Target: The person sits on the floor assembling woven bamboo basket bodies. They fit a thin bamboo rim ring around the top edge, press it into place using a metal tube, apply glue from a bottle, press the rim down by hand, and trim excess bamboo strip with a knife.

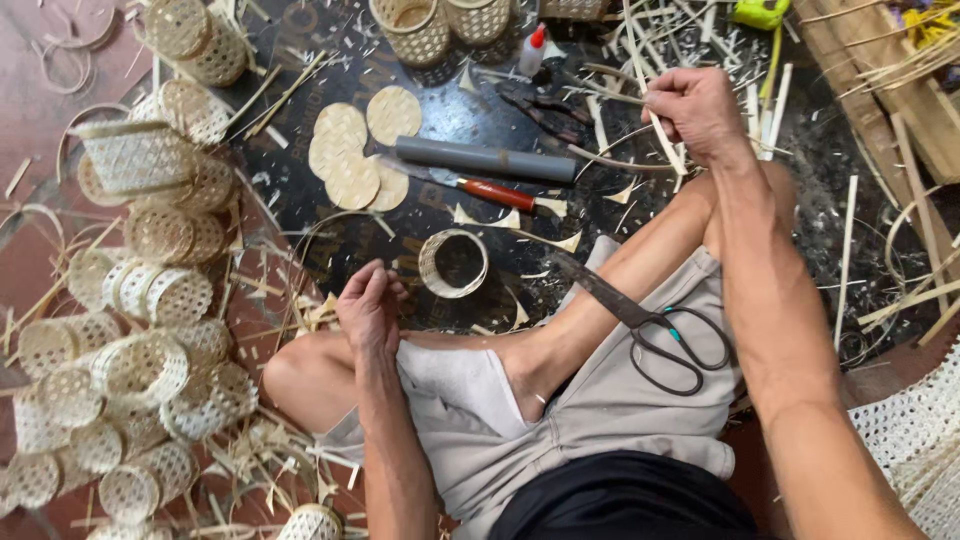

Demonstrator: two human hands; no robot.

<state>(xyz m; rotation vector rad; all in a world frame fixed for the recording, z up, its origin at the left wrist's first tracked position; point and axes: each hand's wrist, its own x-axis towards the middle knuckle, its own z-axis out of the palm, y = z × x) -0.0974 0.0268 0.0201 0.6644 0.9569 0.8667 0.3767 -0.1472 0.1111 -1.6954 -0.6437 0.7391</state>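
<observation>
Right hand (697, 108), fingers closed around a thin bamboo strip (637, 55) above the dark mat (300, 190); left hand (368, 305) rests loosely curled (holding nothing visible) beside a small woven ring (452, 263); scissors (640, 320) on lap.

White red-capped glue bottle (533, 50), top centre

1. The arms are bare, without sleeves; the left hand (368, 305) and right hand (695, 108) wear no gloves.
2. The shorts (600, 410) are light grey-beige, with a pale pocket lining showing.
3. The top (625, 495) is black.
4. The feet are bare.
</observation>
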